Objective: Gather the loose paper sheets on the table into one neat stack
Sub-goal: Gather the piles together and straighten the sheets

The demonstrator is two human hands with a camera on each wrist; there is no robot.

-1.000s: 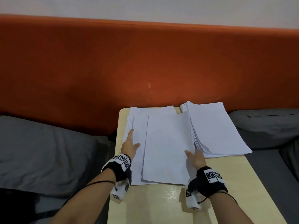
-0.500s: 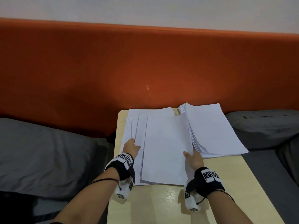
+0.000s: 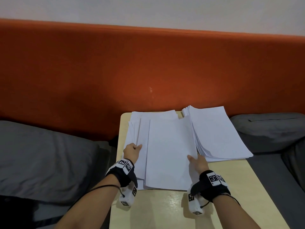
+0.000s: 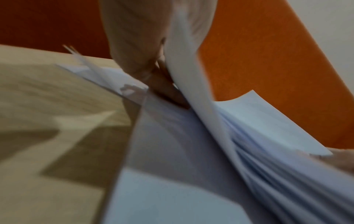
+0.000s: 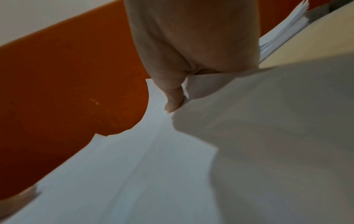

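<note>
A loose pile of white paper sheets [image 3: 170, 154] is spread over the left part of a small pale wooden table [image 3: 165, 210], just beside a thicker fanned stack of white paper [image 3: 217, 134] on its right. The left edge of the loose sheets is gripped by the left hand [image 3: 132, 151], fingers curled beneath and thumb on top. The right edge is pinched by the right hand [image 3: 198, 161], thumb laid on the top sheet. An orange padded backrest [image 3: 148, 68] is seen behind.
</note>
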